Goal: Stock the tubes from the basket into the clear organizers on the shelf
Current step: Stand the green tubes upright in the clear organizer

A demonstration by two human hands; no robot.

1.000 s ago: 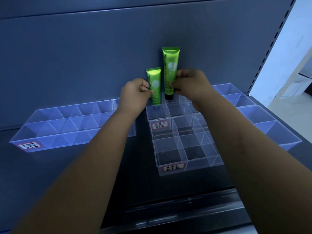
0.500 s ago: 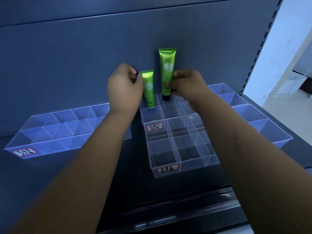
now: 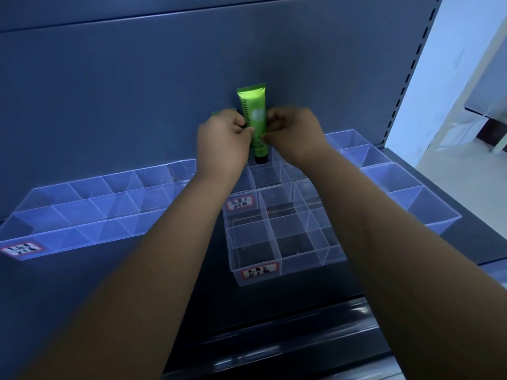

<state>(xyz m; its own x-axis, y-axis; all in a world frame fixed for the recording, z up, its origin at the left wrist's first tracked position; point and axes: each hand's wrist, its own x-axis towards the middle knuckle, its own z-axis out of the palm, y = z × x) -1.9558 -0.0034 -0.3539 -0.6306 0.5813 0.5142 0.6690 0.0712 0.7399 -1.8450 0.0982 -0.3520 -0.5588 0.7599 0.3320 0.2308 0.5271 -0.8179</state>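
- Here both hands meet at the back of the dark shelf, close against the blue-grey back panel.
- The tall green tube stands upright, black cap down, its foot at the rear row of the middle clear organizer; whether the cap rests on the compartment floor cannot be told.
- The right hand is curled nearly closed, fingertips pinching the tall tube's right edge about halfway up.
- The left hand is likewise curled tight, thumb and forefinger pressed to the tube's left edge — so the tube is gripped from both sides.
- A sliver of a second green tube peeks out just above the left hand's knuckles; the rest is hidden behind the hand, and whether that hand also holds it cannot be told.
- The middle organizer is a grid of square compartments, and every one in view holds nothing. It carries two white labels with red borders and handwritten marks — one on its front wall, one further back.
- To the left lies a long clear organizer, with a similar label at its near left corner.
- To the right sits another clear organizer, its larger compartments running toward the shelf's right upright.
- Both forearms are bare and reach in from the bottom of the view.
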